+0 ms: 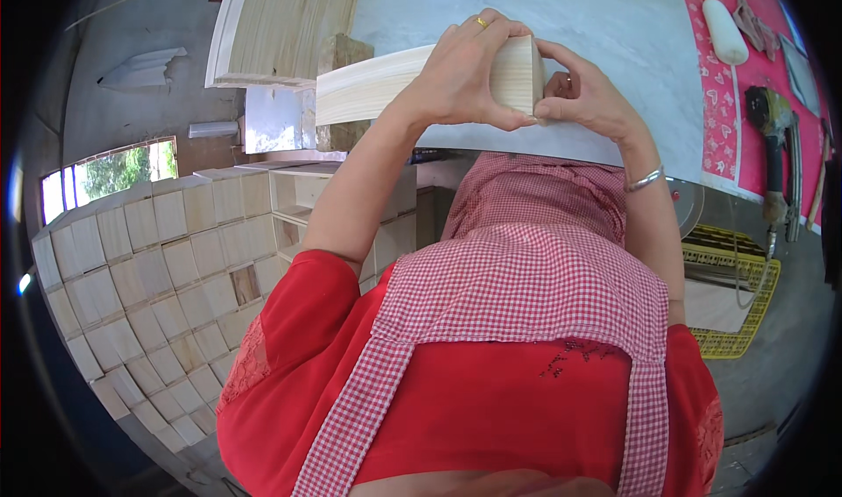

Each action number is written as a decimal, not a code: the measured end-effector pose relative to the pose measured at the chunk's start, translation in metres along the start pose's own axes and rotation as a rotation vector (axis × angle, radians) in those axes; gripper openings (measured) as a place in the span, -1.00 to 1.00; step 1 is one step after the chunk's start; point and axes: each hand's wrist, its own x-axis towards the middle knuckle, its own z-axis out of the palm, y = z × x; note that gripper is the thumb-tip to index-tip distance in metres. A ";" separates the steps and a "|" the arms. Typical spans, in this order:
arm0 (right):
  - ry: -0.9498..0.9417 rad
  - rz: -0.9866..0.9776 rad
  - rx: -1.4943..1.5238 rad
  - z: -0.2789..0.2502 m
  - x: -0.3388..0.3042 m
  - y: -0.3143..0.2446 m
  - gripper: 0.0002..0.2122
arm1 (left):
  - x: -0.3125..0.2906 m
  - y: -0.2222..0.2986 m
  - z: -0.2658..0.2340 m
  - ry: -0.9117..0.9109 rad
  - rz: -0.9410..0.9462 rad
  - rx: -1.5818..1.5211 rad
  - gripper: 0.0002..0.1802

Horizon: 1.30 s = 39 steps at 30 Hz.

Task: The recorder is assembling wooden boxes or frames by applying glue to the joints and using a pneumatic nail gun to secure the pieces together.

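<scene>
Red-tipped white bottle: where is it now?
At upper right in the head view, the white bottle is on the pink cloth, beyond the handheld tool and right of the right hand.

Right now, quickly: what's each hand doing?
Left hand: holding the pale wooden piece, thumb and fingers spanning it.
Right hand: at its right end; whether gripping cannot be told.

Smooth matt wooden piece (377, 85), glossy tabletop (605, 23), woven cloth apron (526, 278), shiny metal bangle (645, 179), plastic bottle (726, 30)
</scene>
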 end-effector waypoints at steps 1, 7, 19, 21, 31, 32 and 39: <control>-0.016 0.018 0.004 -0.001 0.001 0.001 -0.22 | 0.001 0.000 0.001 -0.004 -0.001 0.000 -0.05; -0.036 0.031 -0.012 -0.004 0.004 -0.002 -0.19 | 0.001 0.001 0.002 -0.007 -0.011 0.000 -0.04; 0.005 0.022 0.085 -0.012 0.026 0.000 -0.61 | -0.003 -0.001 0.000 -0.007 -0.026 -0.002 -0.02; -0.048 0.037 0.096 -0.016 0.033 0.000 -0.70 | -0.002 0.000 0.000 -0.009 -0.028 0.001 -0.02; -0.122 -0.002 0.073 -0.030 0.041 0.005 -0.72 | 0.006 0.010 0.000 -0.014 -0.040 -0.012 -0.03; -0.107 0.012 0.088 -0.030 0.040 0.004 -0.72 | 0.009 0.012 0.002 -0.010 -0.027 -0.026 -0.03; 0.415 -0.089 -0.062 -0.020 -0.023 -0.017 -0.85 | 0.001 0.009 -0.005 -0.011 -0.072 -0.038 -0.06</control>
